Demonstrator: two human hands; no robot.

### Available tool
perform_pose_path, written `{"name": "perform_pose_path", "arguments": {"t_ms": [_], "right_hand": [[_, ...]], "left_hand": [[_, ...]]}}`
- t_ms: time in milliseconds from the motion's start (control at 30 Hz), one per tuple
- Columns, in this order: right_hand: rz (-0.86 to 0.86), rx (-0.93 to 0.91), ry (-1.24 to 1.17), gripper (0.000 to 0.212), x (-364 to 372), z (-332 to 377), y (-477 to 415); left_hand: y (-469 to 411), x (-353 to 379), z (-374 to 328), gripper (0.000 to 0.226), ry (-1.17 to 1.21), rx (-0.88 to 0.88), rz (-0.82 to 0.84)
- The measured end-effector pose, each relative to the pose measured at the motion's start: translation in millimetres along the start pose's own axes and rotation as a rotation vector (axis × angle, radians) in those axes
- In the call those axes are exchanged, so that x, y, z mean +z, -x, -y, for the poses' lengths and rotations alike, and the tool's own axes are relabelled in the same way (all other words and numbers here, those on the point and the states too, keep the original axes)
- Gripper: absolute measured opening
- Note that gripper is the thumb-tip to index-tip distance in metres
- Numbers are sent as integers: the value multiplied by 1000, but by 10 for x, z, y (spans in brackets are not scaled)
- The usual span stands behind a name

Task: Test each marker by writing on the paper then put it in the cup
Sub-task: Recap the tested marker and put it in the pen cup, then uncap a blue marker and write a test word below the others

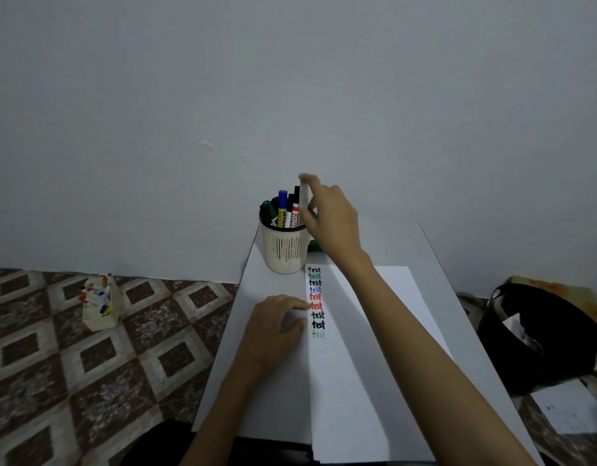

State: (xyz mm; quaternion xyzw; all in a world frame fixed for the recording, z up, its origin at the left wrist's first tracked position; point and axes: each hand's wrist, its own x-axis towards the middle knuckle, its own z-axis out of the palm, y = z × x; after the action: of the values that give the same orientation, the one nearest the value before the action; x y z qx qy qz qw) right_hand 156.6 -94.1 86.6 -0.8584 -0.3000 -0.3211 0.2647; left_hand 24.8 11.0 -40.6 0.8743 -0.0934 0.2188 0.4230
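grey wall [290, 79] backs a white surface [391, 240], where the paper [350, 381] carries a column of "test" words. right grip [330, 220] pinches a blurred pale marker [304, 196] upright between thumb and fingers. the marker stands at this grip's 10 o'clock, its lower end at the 3 o'clock rim of the cup [283, 250], beside other markers [282, 206] standing inside. left grip [273, 324] rests loosely curled on the paper's 9 o'clock edge, holding nothing.

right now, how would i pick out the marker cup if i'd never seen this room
Find the white table against the grey wall. At its far end, just beyond the top left corner of the paper, stands the cup. It is round, cream, with slotted walls, unlike the boxy marker holder on the floor.
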Motion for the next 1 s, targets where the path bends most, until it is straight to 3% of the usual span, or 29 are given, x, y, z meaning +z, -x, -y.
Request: {"name": "perform_pose_path", "arguments": {"t_ms": [100, 200, 300, 400, 467, 500, 633, 767, 900, 1000], "right_hand": [[-83, -4, -36, 36, 97, -40, 64], [-121, 52, -107, 39, 121, -145, 91], [-130, 346, -239, 50, 136, -403, 193], [236, 625, -42, 52, 195, -786, 406], [425, 624, 83, 50, 233, -930, 563], [416, 604, 101, 45, 256, -963, 612], [253, 585, 64, 23, 316, -969, 664], [-17, 629, -60, 19, 260, -935, 701], [-465, 623, -371, 20, -22, -694, 623], [-624, 681, -638, 15, -224, -501, 628]], "left_hand": [[-4, -3, -9, 30, -6, 9, 0], [5, -9, -14, 29, -5, 14, -2], [5, -14, -26, 29, -23, 14, 6], [-2, -30, -51, 28, -38, 18, 17], [-7, -27, -55, 27, -48, 25, 33], [-9, -24, -59, 27, -54, 24, 36], [-5, -27, -67, 28, -75, 34, 23], [-5, -22, -71, 29, -87, 35, 25], [3, -18, -68, 29, -87, 27, 24], [4, -28, -124, 38, -68, 12, 9]]}}
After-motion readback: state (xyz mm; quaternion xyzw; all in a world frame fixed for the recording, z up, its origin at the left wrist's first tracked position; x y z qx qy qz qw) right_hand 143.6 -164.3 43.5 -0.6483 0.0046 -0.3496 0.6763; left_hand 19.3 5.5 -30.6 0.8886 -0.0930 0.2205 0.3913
